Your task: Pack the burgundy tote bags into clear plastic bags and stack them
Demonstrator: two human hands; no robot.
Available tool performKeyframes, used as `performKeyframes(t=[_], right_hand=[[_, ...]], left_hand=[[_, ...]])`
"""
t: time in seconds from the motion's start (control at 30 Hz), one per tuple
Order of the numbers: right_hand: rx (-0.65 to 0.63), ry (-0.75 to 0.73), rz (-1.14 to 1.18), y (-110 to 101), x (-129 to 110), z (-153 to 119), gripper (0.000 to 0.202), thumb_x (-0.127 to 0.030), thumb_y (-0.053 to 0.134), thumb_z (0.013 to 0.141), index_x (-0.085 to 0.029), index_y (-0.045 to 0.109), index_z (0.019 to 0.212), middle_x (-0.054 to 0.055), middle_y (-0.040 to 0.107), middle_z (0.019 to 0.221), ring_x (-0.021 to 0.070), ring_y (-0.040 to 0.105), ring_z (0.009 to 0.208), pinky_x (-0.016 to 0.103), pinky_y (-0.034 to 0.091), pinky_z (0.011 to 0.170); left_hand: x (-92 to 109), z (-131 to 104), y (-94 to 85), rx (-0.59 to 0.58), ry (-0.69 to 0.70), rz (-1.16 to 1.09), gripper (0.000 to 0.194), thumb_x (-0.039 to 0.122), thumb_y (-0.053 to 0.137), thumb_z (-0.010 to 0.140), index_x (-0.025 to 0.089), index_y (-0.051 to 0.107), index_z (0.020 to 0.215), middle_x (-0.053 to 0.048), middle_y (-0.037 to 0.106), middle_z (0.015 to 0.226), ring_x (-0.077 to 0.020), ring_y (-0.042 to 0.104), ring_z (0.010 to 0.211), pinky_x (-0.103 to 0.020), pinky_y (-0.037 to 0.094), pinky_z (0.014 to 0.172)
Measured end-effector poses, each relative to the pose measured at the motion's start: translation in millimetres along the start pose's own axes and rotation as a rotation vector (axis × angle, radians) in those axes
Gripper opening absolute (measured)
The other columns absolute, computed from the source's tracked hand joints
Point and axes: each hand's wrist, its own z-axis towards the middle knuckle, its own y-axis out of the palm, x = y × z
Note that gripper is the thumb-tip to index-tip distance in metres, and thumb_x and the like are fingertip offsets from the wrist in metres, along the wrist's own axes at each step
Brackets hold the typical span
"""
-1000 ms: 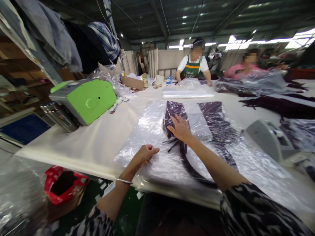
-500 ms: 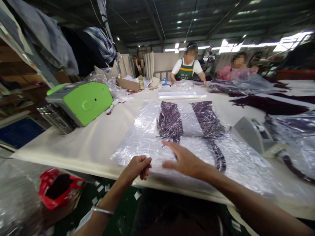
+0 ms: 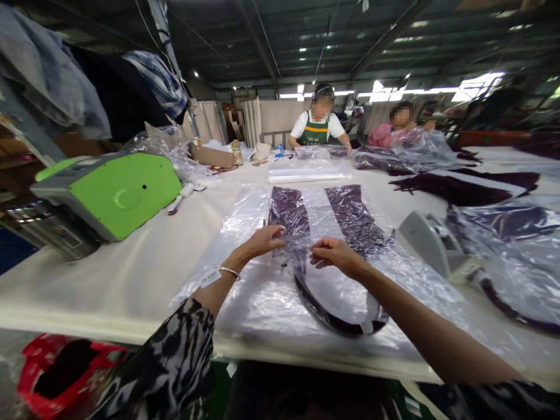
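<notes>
On the table in front of me lies a clear plastic bag (image 3: 258, 303) with dark purple folded cloth (image 3: 286, 204) inside, a pale strip running down its middle. A dark band (image 3: 324, 315) curves in a loop toward the table's near edge. My left hand (image 3: 265, 240) has its fingers bent together on the film at the cloth's lower left corner. Beside it, my right hand (image 3: 335, 255) is closed in a pinch over the pale strip. Crinkled film stretches between the two hands; the exact grip of the fingertips is hard to see.
A green and grey machine (image 3: 126, 195) and a steel flask (image 3: 55, 230) stand left. At right are a grey tape dispenser (image 3: 431, 242) and more bagged dark cloth (image 3: 516, 233). Flat clear bags (image 3: 308, 171) lie beyond. Two people work across the table (image 3: 131, 274).
Both hands have moved forward onto the bag; the right has gone from spread fingers to a pinch. The dark band now loops nearer to me. My view has shifted right.
</notes>
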Motion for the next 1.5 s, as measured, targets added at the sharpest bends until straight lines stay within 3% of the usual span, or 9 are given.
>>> performKeyframes(t=[0.13,0.33,0.63,0.8,0.9,1.03,1.27,1.4,1.5], right_hand=[[0.001,0.076,0.021,-11,17,18,0.026,-0.027,0.080,0.069,-0.016,0.062,0.083,0.002,0.071,0.072,0.0132,0.067,0.065,0.022,0.054,0.057],[0.117,0.057,0.035,-13,16,48,0.025,-0.038,0.073,0.076,-0.019,0.060,0.084,-0.001,0.068,0.070,0.0129,0.063,0.059,0.022,0.047,0.052],[0.308,-0.169,-0.990,-30,11,58,0.019,-0.032,0.059,0.086,-0.022,0.071,0.077,0.000,0.070,0.073,0.0156,0.060,0.070,0.026,0.034,0.063],[0.351,-0.093,-1.019,-29,13,62,0.016,-0.035,0.063,0.086,-0.022,0.070,0.081,0.001,0.072,0.080,0.0159,0.060,0.074,0.025,0.032,0.063],[0.374,-0.062,-1.055,-28,13,65,0.018,-0.038,0.063,0.087,-0.022,0.066,0.080,0.002,0.071,0.079,0.0165,0.059,0.072,0.026,0.031,0.061],[0.413,-0.039,-1.122,-35,9,58,0.016,-0.038,0.064,0.087,-0.023,0.066,0.090,0.003,0.071,0.080,0.0186,0.060,0.073,0.027,0.029,0.060],[0.901,-0.240,-0.929,-143,-7,-46,0.023,-0.042,0.060,0.087,-0.023,0.069,0.096,0.003,0.072,0.082,0.0189,0.064,0.071,0.029,0.043,0.068],[1.167,-0.119,-0.959,-224,1,-118,0.033,-0.043,0.056,0.085,-0.019,0.071,0.101,0.010,0.074,0.099,0.0239,0.067,0.082,0.034,0.048,0.077],[1.146,0.088,-0.913,-270,15,-138,0.034,-0.043,0.056,0.083,-0.017,0.074,0.094,0.011,0.075,0.094,0.0266,0.068,0.086,0.035,0.049,0.077]], left_hand=[[-21,19,13.5,-0.059,-0.037,-0.019,0.022,0.038,0.065,0.083,0.019,0.064,0.071,0.002,0.061,0.067,-0.0153,0.055,0.068,-0.025,0.039,0.066],[-22,24,25.8,0.032,-0.041,-0.105,0.029,0.044,0.067,0.081,0.019,0.056,0.073,0.005,0.052,0.065,-0.0123,0.045,0.062,-0.024,0.029,0.058],[-72,11,17.3,0.073,-0.159,0.194,0.033,0.042,0.062,0.089,0.020,0.054,0.065,0.003,0.053,0.062,-0.0154,0.049,0.063,-0.028,0.030,0.061],[-28,18,30.9,0.357,0.092,0.442,0.016,0.037,0.064,0.092,0.022,0.064,0.091,-0.005,0.068,0.094,-0.0244,0.059,0.098,-0.038,0.039,0.090],[4,37,56.0,0.282,0.229,0.387,0.016,0.035,0.067,0.092,0.023,0.064,0.102,-0.005,0.068,0.112,-0.0247,0.056,0.117,-0.041,0.034,0.105],[17,61,85.7,0.195,0.114,0.318,0.013,0.029,0.072,0.088,0.022,0.063,0.092,-0.004,0.067,0.106,-0.0231,0.058,0.109,-0.040,0.036,0.103],[6,73,91.1,0.198,0.064,0.203,0.015,0.026,0.073,0.084,0.020,0.060,0.077,-0.003,0.064,0.093,-0.0225,0.058,0.096,-0.036,0.039,0.089],[-2,79,90.4,0.190,0.079,0.180,0.016,0.028,0.072,0.081,0.021,0.060,0.073,-0.004,0.064,0.089,-0.0238,0.058,0.093,-0.035,0.039,0.083],[-5,84,90.7,0.185,0.092,0.170,0.016,0.030,0.071,0.080,0.021,0.060,0.072,-0.004,0.065,0.087,-0.0241,0.058,0.090,-0.035,0.039,0.081]])
